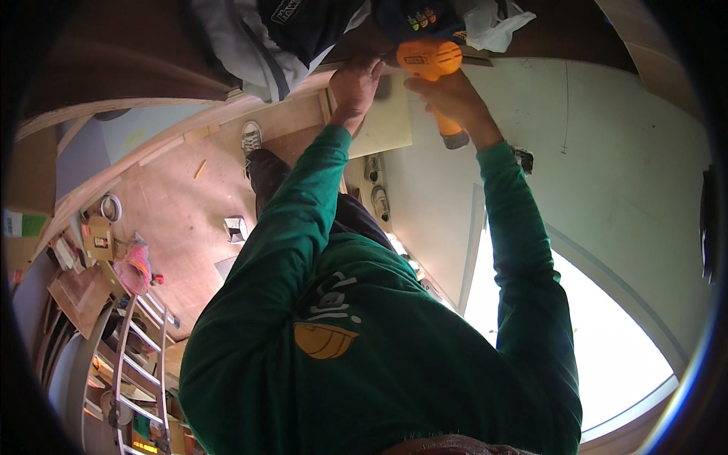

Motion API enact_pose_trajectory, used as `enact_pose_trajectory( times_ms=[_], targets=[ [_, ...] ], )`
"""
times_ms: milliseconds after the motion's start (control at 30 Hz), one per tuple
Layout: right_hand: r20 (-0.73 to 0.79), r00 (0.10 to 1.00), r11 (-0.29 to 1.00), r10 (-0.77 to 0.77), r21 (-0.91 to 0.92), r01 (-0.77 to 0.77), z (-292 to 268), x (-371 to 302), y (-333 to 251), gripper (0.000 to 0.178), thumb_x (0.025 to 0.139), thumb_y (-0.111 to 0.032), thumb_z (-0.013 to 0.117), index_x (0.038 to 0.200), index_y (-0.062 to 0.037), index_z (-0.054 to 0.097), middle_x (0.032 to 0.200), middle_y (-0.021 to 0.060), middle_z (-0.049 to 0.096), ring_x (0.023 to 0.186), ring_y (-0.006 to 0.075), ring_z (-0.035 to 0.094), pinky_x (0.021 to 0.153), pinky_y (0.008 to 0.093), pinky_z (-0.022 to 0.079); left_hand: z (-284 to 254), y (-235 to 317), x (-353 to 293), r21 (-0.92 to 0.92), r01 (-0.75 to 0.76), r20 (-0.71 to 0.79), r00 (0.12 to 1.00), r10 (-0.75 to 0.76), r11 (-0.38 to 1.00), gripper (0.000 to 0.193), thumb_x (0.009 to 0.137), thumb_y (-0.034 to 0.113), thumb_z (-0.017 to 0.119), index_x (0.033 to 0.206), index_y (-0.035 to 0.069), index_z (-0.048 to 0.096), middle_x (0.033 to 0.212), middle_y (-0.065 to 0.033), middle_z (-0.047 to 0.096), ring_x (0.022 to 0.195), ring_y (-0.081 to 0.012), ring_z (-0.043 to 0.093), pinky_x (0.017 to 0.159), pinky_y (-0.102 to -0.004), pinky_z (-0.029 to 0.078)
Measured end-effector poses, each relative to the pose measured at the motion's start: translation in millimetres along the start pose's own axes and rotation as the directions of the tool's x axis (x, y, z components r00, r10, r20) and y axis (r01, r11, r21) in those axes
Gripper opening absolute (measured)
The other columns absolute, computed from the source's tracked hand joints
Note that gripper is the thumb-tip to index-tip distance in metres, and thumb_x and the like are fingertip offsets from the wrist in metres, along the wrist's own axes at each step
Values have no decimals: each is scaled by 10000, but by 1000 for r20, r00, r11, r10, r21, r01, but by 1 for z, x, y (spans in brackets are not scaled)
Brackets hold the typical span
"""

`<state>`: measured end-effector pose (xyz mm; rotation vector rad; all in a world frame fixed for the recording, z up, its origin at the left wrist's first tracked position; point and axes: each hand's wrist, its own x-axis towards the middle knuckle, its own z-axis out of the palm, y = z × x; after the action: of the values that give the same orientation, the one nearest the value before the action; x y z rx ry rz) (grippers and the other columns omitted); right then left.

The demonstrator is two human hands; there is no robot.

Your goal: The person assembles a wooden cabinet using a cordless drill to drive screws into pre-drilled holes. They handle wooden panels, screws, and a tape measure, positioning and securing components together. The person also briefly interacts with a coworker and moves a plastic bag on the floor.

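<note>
The right hand (464, 105) is wrapping round the handle of the orange drill (431, 59), whose nose is pointing toward the left hand (355, 87); I cannot tell that hand's hold. Drilling seems underway; its finished part is staying hidden.

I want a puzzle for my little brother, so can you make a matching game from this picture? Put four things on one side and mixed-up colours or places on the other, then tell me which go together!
Things:
1. power drill
2. ladder
3. plastic bag
4. long-sleeved top

Colours and places:
A. white and crumpled, near the top edge
B. in the lower left of the picture
C. green, worn by the person
D. orange, held in the right hand

Right pairs: 1-D, 2-B, 3-A, 4-C
</note>
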<state>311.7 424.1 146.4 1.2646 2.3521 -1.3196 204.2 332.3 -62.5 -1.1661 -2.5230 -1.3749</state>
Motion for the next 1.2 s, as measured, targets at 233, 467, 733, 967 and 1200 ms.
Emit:
enact_pose_trajectory(
  times_ms=[233, 467, 733, 967, 1200],
  targets=[
    [19, 980, 978, 200, -58, -199, -9, 10, -11, 375, 871, -263, 732, 1158, -37, 651, 853, 65, 700, 656, 188, 699, 659, 352, 589, 8, -2, -2, 19, 10, -56, 998, -9, 1000, 114, 904, 335, 743, 963, 237, 746, 903, -8, 727, 776, -277, 712, 613, -428, 562],
    [-3, 987, 987, 159, 34, -159, -6, 4, -1, 338, 874, -218, 723, 1143, -31, 641, 842, 55, 686, 636, 175, 676, 640, 354, 585, 10, 1, -4, 52, 14, -75, 997, -10, 999, 118, 890, 354, 757, 930, 245, 738, 879, -1, 714, 751, -276, 703, 610, -429, 559],
    [15, 992, 991, 125, 40, -126, -12, 7, -1, 336, 854, -217, 738, 1118, -30, 645, 817, 55, 679, 618, 175, 671, 617, 339, 585, 7, 0, -2, 62, -11, -55, 998, 15, 998, 133, 895, 372, 753, 963, 259, 764, 893, 14, 719, 775, -247, 708, 612, -405, 556],
    [27, 993, 991, 113, 70, -115, -14, 1, 4, 389, 845, -252, 757, 1147, -27, 657, 829, 62, 696, 635, 168, 690, 628, 344, 594, 5, -3, -2, 23, -42, -68, 997, 43, 999, 146, 895, 370, 744, 936, 230, 750, 877, -3, 713, 766, -262, 701, 610, -417, 550],
    [-30, 990, 988, 136, -66, -138, -11, -15, -17, 410, 847, -308, 748, 1141, -32, 673, 821, 78, 713, 657, 188, 705, 668, 348, 591, 6, -6, -1, 71, -27, -18, 999, 28, 997, 168, 911, 376, 734, 902, 208, 739, 844, -4, 717, 737, -274, 699, 597, -419, 544]
  ],
)
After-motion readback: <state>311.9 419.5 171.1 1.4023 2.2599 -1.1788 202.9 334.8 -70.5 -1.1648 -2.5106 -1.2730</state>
